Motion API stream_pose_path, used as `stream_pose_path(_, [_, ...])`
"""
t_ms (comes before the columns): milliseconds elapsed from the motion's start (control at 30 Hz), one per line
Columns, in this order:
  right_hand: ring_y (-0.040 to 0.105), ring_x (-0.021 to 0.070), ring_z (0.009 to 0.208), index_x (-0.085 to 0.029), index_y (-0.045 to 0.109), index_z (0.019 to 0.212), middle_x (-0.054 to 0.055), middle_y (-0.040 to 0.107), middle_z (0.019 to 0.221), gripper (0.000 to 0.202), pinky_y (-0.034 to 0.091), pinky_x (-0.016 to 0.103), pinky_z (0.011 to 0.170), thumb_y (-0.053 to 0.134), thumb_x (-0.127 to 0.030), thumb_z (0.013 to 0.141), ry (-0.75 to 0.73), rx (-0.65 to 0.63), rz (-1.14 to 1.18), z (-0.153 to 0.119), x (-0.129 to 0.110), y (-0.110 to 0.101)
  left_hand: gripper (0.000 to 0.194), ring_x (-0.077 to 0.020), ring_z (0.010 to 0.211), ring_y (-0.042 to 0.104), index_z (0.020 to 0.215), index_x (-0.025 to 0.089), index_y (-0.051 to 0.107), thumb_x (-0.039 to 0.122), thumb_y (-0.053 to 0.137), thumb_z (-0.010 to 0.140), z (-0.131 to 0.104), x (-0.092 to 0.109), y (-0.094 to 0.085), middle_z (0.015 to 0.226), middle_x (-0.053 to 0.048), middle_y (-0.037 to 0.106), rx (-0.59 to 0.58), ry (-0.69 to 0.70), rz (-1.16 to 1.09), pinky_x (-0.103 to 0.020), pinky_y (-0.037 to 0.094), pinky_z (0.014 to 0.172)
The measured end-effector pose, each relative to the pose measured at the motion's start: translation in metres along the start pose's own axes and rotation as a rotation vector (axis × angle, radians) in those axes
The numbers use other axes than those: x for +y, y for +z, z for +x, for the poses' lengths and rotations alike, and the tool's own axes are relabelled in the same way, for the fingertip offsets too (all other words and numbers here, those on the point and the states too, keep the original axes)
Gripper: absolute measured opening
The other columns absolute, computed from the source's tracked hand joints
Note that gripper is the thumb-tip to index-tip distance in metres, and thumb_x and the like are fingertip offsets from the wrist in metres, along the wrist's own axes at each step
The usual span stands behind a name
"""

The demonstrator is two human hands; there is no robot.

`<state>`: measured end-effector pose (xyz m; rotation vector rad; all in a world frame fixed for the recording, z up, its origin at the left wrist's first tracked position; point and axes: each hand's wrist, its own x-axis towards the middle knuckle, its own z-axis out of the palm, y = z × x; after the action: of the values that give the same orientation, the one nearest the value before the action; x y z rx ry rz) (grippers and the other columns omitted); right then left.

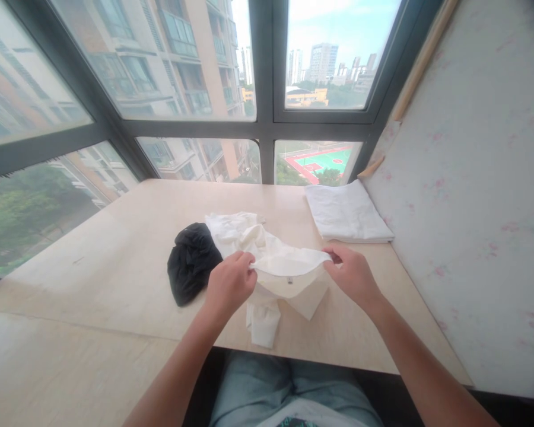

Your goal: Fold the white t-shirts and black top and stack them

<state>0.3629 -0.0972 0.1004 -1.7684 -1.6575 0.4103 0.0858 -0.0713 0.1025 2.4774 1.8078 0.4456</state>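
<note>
A cream-white shirt [289, 261] is stretched between my two hands above the wooden tabletop, its opening facing me and a small dark label showing inside the edge. My left hand [232, 277] pinches the edge at the left end. At the right end, my right hand [350, 271] grips the same edge between thumb and fingers. Part of the shirt hangs down to the table near its front edge, and more white cloth lies crumpled behind it. Just left of the shirt, close to my left hand, sits a bunched black cloth [192, 264].
A folded white cloth [347, 210] lies at the back right, against the flowered wall [476, 201]. The pale wooden tabletop [115, 255] reaches back to dark-framed windows [262, 127]. My legs [289, 382] are below the table's front edge.
</note>
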Motion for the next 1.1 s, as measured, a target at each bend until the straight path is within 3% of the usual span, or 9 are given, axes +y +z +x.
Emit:
stream_pose_path(200, [0.06, 0.0139, 0.066, -0.023, 0.074, 0.098, -0.002, 0.067, 0.071, 0.028, 0.038, 0.024, 0.061, 0.053, -0.025, 0.08, 0.02, -0.056, 0.036, -0.002, -0.009, -0.003, 0.022, -0.0217, 0.084, 0.066, 0.095, 0.023, 0.066, 0.027, 0.046, 0.09, 0.002, 0.014, 0.014, 0.09, -0.003, 0.072, -0.064, 0.008, 0.122, -0.029, 0.032, 0.06])
stream_pose_path(433, [0.063, 0.0167, 0.075, -0.023, 0.072, 0.091, 0.001, 0.071, 0.082, 0.02, 0.039, 0.026, 0.065, 0.054, -0.023, 0.082, -0.01, -0.037, -0.154, -0.002, 0.01, 0.004, 0.032, -0.0242, 0.086, 0.067, 0.103, 0.031, 0.071, 0.027, 0.045, 0.086, -0.009, 0.004, 0.014, 0.094, -0.003, 0.075, -0.2, -0.165, 0.018, -0.029, 0.034, 0.063])
stream_pose_path(567, [0.063, 0.0204, 0.093, -0.022, 0.071, 0.099, 0.004, 0.072, 0.102, 0.026, 0.044, 0.029, 0.077, 0.053, -0.015, 0.081, -0.103, -0.001, -0.27, -0.005, 0.022, 0.014, 0.035, -0.026, 0.089, 0.066, 0.101, 0.03, 0.072, 0.022, 0.044, 0.081, -0.013, -0.012, 0.019, 0.096, -0.004, 0.074, -0.163, -0.227, -0.038, -0.03, 0.035, 0.066])
stream_pose_path(667, [0.061, 0.0221, 0.102, -0.02, 0.07, 0.103, 0.007, 0.07, 0.108, 0.032, 0.045, 0.032, 0.086, 0.051, -0.01, 0.079, -0.145, 0.01, -0.278, -0.006, 0.032, 0.019, 0.03, -0.0268, 0.091, 0.063, 0.091, 0.025, 0.072, 0.019, 0.046, 0.077, -0.012, -0.026, 0.027, 0.095, -0.007, 0.072, -0.092, -0.267, -0.202, -0.031, 0.036, 0.07])
stream_pose_path(767, [0.061, 0.0227, 0.105, -0.019, 0.07, 0.101, 0.007, 0.07, 0.109, 0.032, 0.044, 0.034, 0.091, 0.049, -0.011, 0.079, -0.122, -0.007, -0.196, -0.004, 0.04, 0.017, 0.025, -0.0237, 0.087, 0.062, 0.084, 0.022, 0.069, 0.021, 0.045, 0.076, -0.009, -0.038, 0.032, 0.089, -0.005, 0.071, -0.104, -0.254, -0.386, -0.03, 0.039, 0.073])
stream_pose_path(867, [0.063, 0.0208, 0.101, -0.02, 0.07, 0.099, 0.005, 0.071, 0.106, 0.029, 0.045, 0.031, 0.089, 0.046, -0.02, 0.084, -0.035, -0.084, 0.034, -0.001, 0.045, 0.01, 0.024, -0.0185, 0.075, 0.059, 0.075, 0.02, 0.062, 0.029, 0.042, 0.082, -0.005, -0.044, 0.03, 0.075, -0.002, 0.065, -0.139, -0.212, -0.553, -0.026, 0.041, 0.068])
stream_pose_path(1000, [0.062, 0.0181, 0.085, -0.018, 0.068, 0.089, 0.002, 0.07, 0.089, 0.028, 0.045, 0.026, 0.074, 0.048, -0.037, 0.086, 0.098, -0.144, 0.288, 0.005, 0.042, 0.0, 0.032, -0.0134, 0.062, 0.048, 0.073, 0.018, 0.052, 0.045, 0.042, 0.088, -0.002, -0.046, 0.017, 0.065, 0.002, 0.052, -0.174, -0.186, -0.768, -0.022, 0.038, 0.057])
stream_pose_path(1100, [0.057, 0.015, 0.071, -0.016, 0.063, 0.084, 0.001, 0.064, 0.077, 0.033, 0.041, 0.023, 0.061, 0.05, -0.046, 0.085, 0.167, -0.163, 0.407, 0.01, 0.034, -0.009, 0.036, -0.011, 0.06, 0.043, 0.073, 0.017, 0.052, 0.052, 0.054, 0.085, 0.003, -0.046, 0.003, 0.065, 0.003, 0.048, -0.195, -0.195, -0.908, -0.02, 0.034, 0.053])
